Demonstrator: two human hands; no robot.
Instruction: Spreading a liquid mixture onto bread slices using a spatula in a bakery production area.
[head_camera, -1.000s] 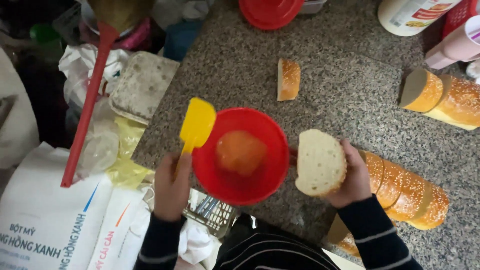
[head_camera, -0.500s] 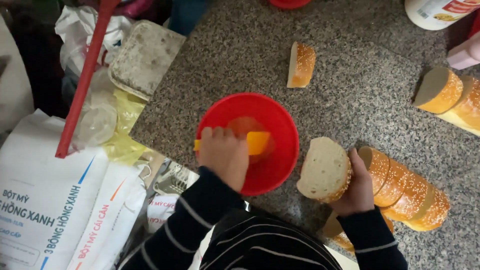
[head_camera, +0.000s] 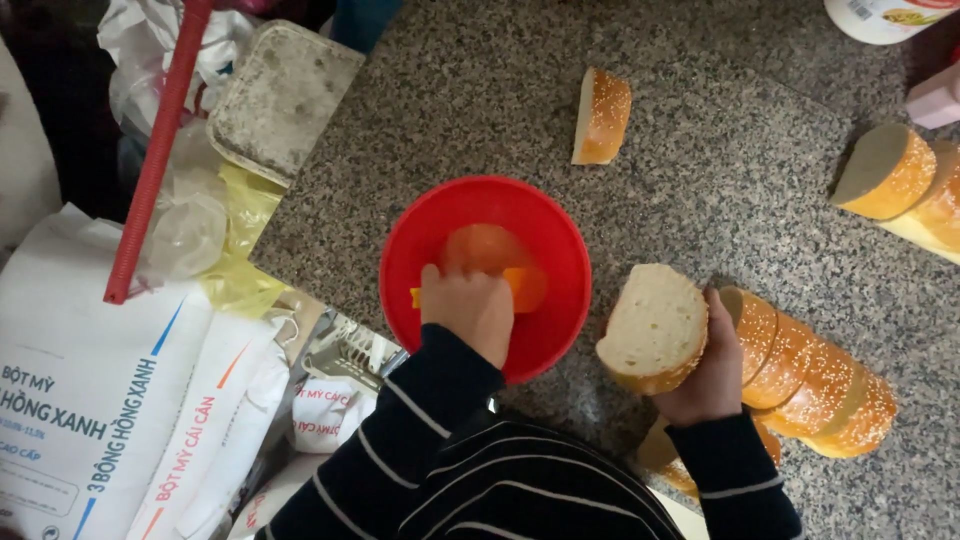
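The left hand (head_camera: 470, 310) is reaching into the red bowl (head_camera: 420, 240), fingers curled around a yellow spatula (head_camera: 515, 278) over orange spread. At three o'clock from it, the right hand (head_camera: 712, 370) is gripping a bread slice (head_camera: 652, 322). Sliced loaf (head_camera: 810, 375) is lying just beyond on the granite surface (head_camera: 700, 180).

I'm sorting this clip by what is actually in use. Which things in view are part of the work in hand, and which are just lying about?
In use:
- left hand with the yellow spatula in the red bowl of orange spread
- right hand holding a bread slice
- row of sliced bread beside it

Lying about:
- lone slice
- loaf pieces
- flour sacks
- red pole
- grey tray
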